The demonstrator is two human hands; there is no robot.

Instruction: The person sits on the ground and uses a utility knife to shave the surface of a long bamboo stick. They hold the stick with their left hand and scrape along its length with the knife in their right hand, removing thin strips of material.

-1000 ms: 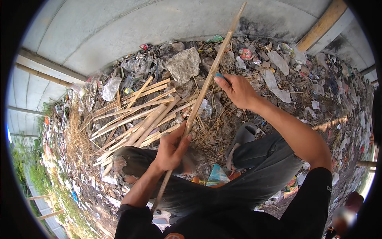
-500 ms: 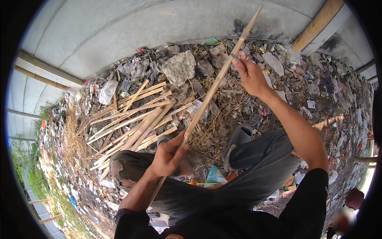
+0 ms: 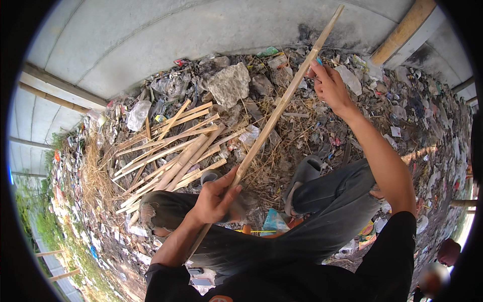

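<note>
A long pale bamboo strip [image 3: 274, 118] runs slantwise from my lap up toward the wall, its far end narrowing to a point. My left hand [image 3: 217, 199] is wrapped round its lower part, above my left knee. Higher up, my right hand [image 3: 332, 90] is closed at the strip's right edge. A small blue thing [image 3: 318, 61] shows by its thumb; the rest of what it grips is hidden, and I cannot tell its kind. To the left, a loose pile of bamboo strips [image 3: 173, 156] lies on the ground by my left knee.
Litter and dry straw [image 3: 95, 171] cover the ground. A large rough stone [image 3: 229, 85] lies beneath the grey wall [image 3: 166, 40]. A bamboo post [image 3: 402, 32] leans at the upper right. My sandalled foot [image 3: 304, 176] rests in front. Another person [image 3: 433, 279] shows at the lower right.
My right hand has slid up and to the right along the strip. The strip's far end has swung slightly right. My left hand keeps its grip.
</note>
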